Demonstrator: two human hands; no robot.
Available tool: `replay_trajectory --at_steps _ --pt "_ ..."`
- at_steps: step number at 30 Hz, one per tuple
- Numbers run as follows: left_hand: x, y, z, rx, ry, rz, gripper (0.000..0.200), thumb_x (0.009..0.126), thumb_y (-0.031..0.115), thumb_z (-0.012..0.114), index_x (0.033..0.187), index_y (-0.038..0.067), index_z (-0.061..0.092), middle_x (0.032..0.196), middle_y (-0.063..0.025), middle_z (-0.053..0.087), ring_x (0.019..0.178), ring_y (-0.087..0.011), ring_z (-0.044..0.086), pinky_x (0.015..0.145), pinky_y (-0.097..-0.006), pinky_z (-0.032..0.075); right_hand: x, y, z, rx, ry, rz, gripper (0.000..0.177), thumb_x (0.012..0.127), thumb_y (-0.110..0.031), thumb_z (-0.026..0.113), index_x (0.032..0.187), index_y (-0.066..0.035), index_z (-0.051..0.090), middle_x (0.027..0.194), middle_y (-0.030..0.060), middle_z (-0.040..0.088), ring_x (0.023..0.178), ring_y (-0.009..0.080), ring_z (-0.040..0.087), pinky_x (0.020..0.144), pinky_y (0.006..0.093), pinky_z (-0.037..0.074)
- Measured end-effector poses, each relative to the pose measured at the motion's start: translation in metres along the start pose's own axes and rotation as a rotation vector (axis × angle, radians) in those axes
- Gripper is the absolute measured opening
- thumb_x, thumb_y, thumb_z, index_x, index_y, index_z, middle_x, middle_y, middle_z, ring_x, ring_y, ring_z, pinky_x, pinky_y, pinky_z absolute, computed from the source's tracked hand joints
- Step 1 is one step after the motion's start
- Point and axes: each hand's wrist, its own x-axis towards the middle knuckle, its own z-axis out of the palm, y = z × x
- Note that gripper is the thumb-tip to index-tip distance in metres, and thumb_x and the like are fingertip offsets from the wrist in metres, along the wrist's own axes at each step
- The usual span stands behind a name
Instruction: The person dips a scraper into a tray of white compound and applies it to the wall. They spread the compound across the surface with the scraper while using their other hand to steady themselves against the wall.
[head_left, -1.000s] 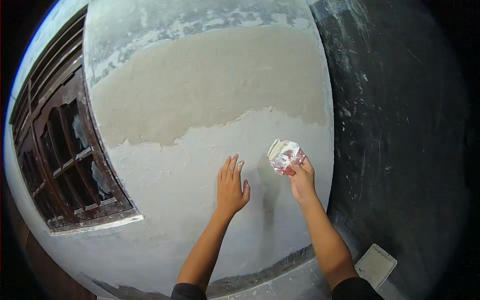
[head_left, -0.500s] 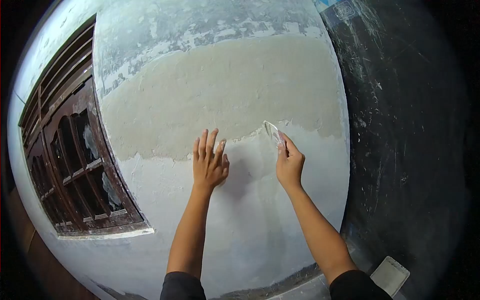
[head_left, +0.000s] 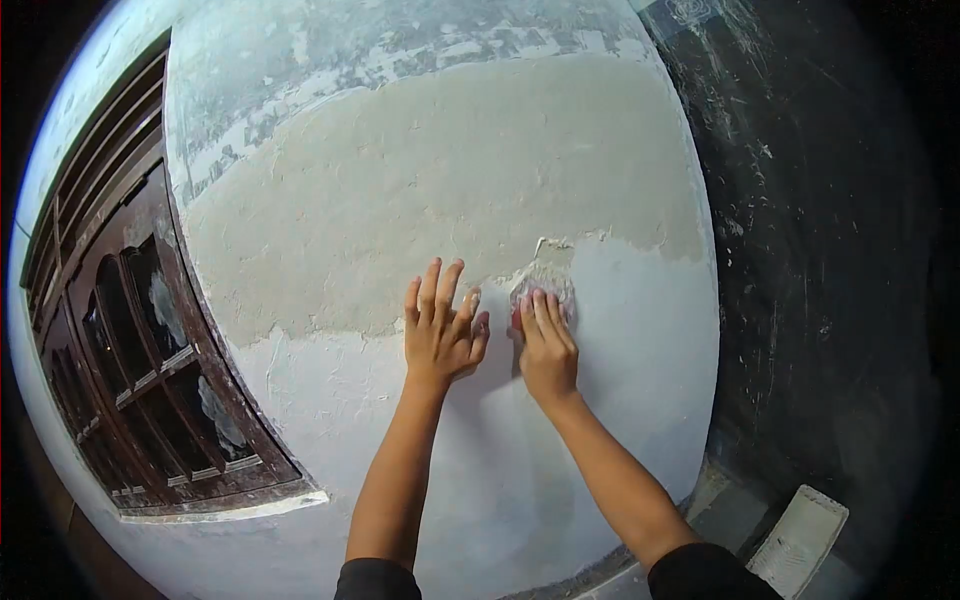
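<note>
My right hand (head_left: 550,350) grips a putty knife (head_left: 545,280) with a pale, smeared blade and a bit of red at its handle. The blade lies close against the wall, at the ragged lower edge of a beige coat (head_left: 450,170). Below that edge the wall (head_left: 630,340) is whitish. My left hand (head_left: 440,325) holds nothing, fingers spread in front of the same edge, just left of the blade. White residue marks one of its fingertips. Part of the handle is hidden by my right fingers.
To the left is a dark wooden window (head_left: 190,400) with a white-smeared sill. A dark, scuffed wall (head_left: 820,300) meets the pale one at the right. On the floor at lower right sits a pale rectangular tray (head_left: 800,540).
My right hand has moved left and turned the putty knife from edge-on to flat toward the wall. The view has shifted, and my left hand appears slightly farther right, still spread.
</note>
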Motion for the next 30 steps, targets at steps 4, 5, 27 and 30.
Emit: replay_trajectory --at_steps 4,5,27,30 --pt "-0.002 0.0 0.002 -0.028 0.023 -0.005 0.044 0.082 0.021 0.058 0.122 0.012 0.042 0.142 -0.017 0.04 0.135 -0.0387 0.033 0.109 -0.054 0.024 -0.005 0.001 -0.032 0.114 0.068 0.055 0.039 0.08 0.008 0.054 0.119 0.005 0.06 0.119 0.0202 0.062 0.11 0.0342 0.061 0.093 0.0445 0.049" --pt "-0.002 0.0 0.001 -0.021 0.0 -0.016 0.044 0.082 0.021 0.058 0.122 0.012 0.042 0.141 -0.0166 0.04 0.134 -0.0387 0.033 0.108 -0.0541 0.024 0.003 0.001 -0.043 0.15 0.096 0.141 0.045 0.08 0.011 0.052 0.123 0.002 0.059 0.112 0.0175 0.063 0.103 0.0321 0.063 0.086 0.0416 0.051" --pt "0.031 0.012 0.04 0.019 0.086 0.003 0.047 0.078 0.026 0.056 0.12 0.014 0.04 0.132 -0.0145 0.044 0.127 -0.0361 0.038 0.101 -0.0483 0.023 0.112 0.111 -0.05 0.086 0.093 0.285 0.044 0.071 0.005 0.064 0.114 -0.007 0.064 0.097 0.0165 0.065 0.092 0.0364 0.063 0.08 0.042 0.05" --pt "0.033 0.016 0.036 0.041 0.056 0.008 0.045 0.079 0.026 0.055 0.12 0.013 0.039 0.131 -0.0148 0.044 0.127 -0.0366 0.037 0.1 -0.0485 0.023 0.107 0.092 -0.052 0.337 0.196 0.12 0.044 0.072 0.004 0.066 0.114 -0.008 0.064 0.097 0.0163 0.065 0.093 0.0363 0.062 0.08 0.0418 0.05"
